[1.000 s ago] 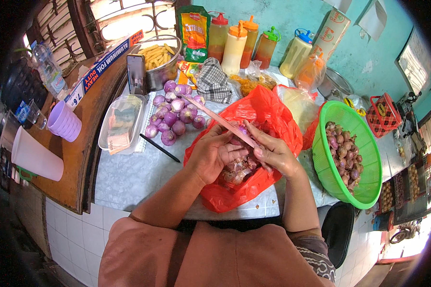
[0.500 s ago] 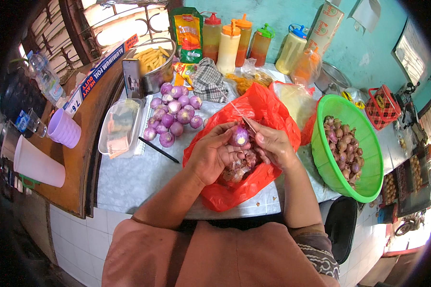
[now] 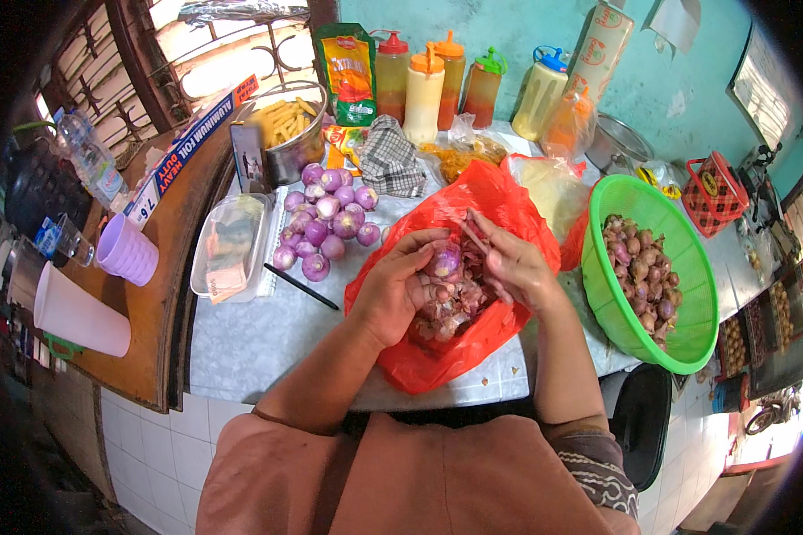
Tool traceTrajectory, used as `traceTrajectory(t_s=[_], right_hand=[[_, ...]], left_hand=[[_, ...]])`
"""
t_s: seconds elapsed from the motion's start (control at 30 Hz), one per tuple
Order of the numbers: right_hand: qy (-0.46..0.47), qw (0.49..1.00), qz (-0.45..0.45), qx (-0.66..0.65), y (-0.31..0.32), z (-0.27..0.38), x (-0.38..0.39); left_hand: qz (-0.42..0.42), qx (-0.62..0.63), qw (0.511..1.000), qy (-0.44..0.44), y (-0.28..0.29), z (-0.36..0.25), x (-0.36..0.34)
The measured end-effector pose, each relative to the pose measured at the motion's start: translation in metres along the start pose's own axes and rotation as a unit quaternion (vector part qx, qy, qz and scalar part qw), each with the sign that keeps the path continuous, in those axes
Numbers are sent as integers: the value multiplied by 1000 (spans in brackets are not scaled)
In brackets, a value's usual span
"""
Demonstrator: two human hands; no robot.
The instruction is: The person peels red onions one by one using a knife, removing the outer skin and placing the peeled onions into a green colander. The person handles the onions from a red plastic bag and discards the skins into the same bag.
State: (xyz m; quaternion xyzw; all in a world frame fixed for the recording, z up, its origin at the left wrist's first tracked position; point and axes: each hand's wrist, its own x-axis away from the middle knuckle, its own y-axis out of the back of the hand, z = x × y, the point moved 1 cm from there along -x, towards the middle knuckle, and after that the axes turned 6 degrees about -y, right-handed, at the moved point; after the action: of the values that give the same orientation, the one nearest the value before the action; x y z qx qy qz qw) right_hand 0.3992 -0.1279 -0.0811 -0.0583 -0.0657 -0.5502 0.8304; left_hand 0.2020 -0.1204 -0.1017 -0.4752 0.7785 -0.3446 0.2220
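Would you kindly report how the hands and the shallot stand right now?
Left hand holding purple shallot above red bag. Right hand close beside, grip unclear. Papery skins below; no obstruction seen.

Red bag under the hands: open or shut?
Open: the red bag is spread wide at the top, and papery skins show inside, below the left hand and right hand.
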Motion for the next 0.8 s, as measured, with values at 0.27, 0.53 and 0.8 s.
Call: traceTrajectory(t_s=[0.27, 0.53, 0.8], right_hand=[[51, 989, 68, 120, -18, 7, 6], [43, 991, 56, 117, -17, 9, 6], [-15, 999, -1, 42, -14, 7, 5]], left_hand=[[-36, -33, 999, -20, 2, 5, -3], [-33, -60, 998, -16, -2, 1, 2], [-35, -51, 998, 9, -3, 2, 1]])
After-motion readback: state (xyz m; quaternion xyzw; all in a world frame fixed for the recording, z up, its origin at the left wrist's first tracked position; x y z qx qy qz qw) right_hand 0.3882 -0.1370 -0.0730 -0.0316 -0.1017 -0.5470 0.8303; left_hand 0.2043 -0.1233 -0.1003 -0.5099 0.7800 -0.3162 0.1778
